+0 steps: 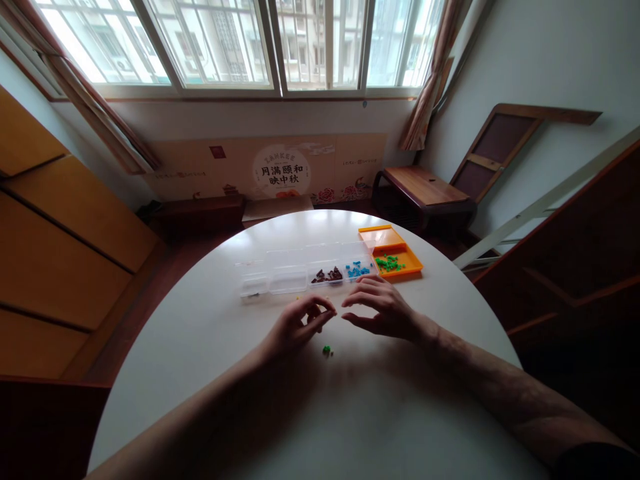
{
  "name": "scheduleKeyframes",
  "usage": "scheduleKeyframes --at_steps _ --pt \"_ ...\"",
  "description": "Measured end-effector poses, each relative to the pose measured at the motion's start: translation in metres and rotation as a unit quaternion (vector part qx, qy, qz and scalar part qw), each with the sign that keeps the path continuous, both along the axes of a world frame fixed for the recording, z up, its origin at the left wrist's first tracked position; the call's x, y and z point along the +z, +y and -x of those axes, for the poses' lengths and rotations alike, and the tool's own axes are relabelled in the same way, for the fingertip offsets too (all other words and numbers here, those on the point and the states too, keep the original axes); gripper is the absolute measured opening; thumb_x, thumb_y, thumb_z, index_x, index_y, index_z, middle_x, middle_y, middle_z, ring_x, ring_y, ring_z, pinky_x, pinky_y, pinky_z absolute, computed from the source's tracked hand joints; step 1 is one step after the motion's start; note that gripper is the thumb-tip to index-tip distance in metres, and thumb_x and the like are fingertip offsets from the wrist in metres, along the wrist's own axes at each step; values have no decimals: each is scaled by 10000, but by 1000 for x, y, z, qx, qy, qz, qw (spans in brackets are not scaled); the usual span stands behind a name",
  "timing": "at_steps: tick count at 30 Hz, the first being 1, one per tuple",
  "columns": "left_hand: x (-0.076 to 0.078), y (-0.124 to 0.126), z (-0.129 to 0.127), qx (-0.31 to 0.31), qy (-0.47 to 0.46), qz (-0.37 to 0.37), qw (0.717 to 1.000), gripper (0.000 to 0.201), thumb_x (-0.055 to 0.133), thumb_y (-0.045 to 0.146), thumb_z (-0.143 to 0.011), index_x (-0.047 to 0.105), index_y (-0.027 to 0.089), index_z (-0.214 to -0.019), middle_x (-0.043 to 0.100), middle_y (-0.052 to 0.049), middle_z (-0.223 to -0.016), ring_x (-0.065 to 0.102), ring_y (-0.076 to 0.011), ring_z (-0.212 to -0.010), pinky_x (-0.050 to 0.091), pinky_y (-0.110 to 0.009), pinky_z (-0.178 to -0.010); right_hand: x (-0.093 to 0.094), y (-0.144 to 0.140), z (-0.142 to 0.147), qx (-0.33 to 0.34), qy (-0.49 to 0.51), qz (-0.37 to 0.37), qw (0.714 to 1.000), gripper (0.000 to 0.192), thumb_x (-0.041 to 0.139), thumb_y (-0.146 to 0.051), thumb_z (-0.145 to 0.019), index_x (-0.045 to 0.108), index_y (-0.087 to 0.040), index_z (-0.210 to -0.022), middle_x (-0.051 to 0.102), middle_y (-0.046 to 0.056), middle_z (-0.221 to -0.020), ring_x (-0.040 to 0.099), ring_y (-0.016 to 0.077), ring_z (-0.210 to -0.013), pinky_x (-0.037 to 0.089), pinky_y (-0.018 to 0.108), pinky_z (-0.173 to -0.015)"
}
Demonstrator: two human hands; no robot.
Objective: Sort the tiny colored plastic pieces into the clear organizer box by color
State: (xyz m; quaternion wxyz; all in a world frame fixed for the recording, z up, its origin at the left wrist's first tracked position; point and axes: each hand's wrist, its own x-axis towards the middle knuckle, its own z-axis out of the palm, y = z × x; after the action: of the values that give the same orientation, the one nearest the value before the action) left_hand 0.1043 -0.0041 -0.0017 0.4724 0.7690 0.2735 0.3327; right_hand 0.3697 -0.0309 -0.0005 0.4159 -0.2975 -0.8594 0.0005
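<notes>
My left hand (pixel 300 325) hovers over the round white table (pixel 210 347) with its fingers pinched together; whether a small piece sits between them is too small to tell. My right hand (pixel 383 310) is just to its right, fingers spread and slightly curled, holding nothing that I can see. A tiny green piece (pixel 327 349) lies on the table just below and between the hands. Behind the hands stands a clear compartment box (pixel 285 275) with brown pieces (pixel 329 274) and blue pieces (pixel 357 269) in its right cells.
An orange tray (pixel 406 267) with green pieces (pixel 389 264) and its open lid sits at the box's right end. A wooden bench (pixel 425 190) stands beyond the table at the right, wooden cabinets at the left, windows at the back.
</notes>
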Motion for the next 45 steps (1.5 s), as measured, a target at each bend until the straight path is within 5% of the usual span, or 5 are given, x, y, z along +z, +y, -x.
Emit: scheduleKeyframes --at_steps 17,21,26,34,45 --pt "-1 -8 -9 47 -66 41 996 267 850 403 -948 731 165 -960 773 -61 -886 720 -158 -718 577 -233 -560 2 -1 8 54 13 -5 998 34 744 -206 -1037 748 -239 -1045 800 27 -916 731 177 -816 590 380 -914" --pt "2 0 4 72 17 -121 990 178 735 363 -1045 749 187 -1023 795 -48 -924 715 -141 -719 573 -256 -651 4 1 0 20 33 19 999 61 730 -187 -1021 745 -246 -1024 783 18 -901 709 177 -808 576 373 -881" --pt "7 24 38 187 193 -376 887 142 714 349 -1043 756 220 -999 773 -12 -907 654 -153 -700 530 -332 -804 3 12 -32 -129 48 37 990 79 713 -226 -1018 743 -239 -947 761 22 -873 680 193 -781 546 383 -860" --pt "1 42 54 231 260 -416 840 140 682 295 -1031 806 239 -1060 775 -31 -986 718 -211 -838 516 -367 -876 -8 34 -84 -323 58 73 942 170 689 -341 -996 751 -221 -893 788 56 -899 703 241 -809 513 423 -920" --pt "-7 47 52 233 258 -460 817 177 667 276 -1065 835 258 -1015 798 -22 -962 712 -182 -774 504 -356 -825 -14 37 -86 -346 105 104 926 185 653 -333 -985 750 -219 -876 787 61 -893 674 238 -750 537 404 -817"
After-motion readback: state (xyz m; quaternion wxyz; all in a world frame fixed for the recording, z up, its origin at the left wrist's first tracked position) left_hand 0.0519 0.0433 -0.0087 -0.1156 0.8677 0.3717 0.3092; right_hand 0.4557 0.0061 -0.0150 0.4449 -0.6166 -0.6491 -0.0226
